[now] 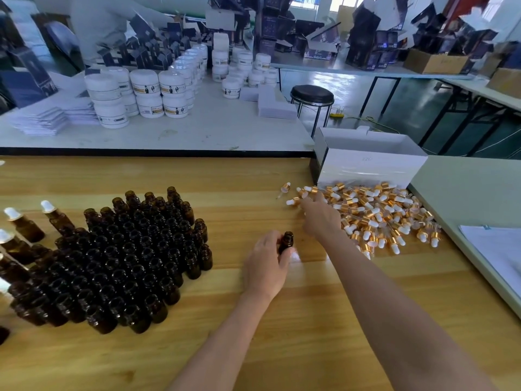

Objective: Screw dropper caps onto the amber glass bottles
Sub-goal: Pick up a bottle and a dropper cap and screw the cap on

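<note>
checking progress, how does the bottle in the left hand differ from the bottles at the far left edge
The held bottle has a bare, open neck; the far-left bottles wear white-bulbed dropper caps. The held bottle is gripped by the left hand; the far-left bottles stand free on the wooden table. Both are amber glass.

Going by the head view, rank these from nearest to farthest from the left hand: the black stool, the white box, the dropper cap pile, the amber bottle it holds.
1. Amber bottle: gripped in the left hand itself.
2. Dropper cap pile: to the right on the table.
3. White box: just behind the pile.
4. Black stool: far back, beyond the box.
</note>
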